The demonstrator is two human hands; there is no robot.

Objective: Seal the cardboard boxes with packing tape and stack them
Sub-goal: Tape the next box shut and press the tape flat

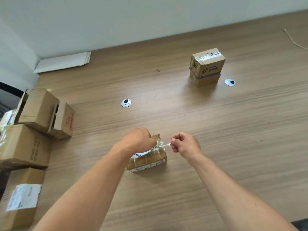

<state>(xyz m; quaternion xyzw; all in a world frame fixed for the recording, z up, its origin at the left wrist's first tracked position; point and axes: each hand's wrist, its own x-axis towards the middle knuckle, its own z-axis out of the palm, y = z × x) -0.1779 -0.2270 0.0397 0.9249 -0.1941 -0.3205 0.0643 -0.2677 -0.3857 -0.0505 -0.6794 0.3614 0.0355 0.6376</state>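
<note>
A small cardboard box (148, 161) lies on the wooden table (183, 114) in front of me. My left hand (139, 139) grips a roll of clear packing tape (145, 153) on top of the box. My right hand (185, 145) pinches the free end of the tape strip (164, 145), stretched a short way to the right of the roll. At the far right two taped boxes (206, 67) stand stacked one on the other.
Several more cardboard boxes (30, 130), some with open flaps, are piled along the table's left edge. Two round cable grommets (126, 103) are set into the tabletop. Flat white sheets (65, 61) lie at the back left. A string (293, 40) lies at the far right.
</note>
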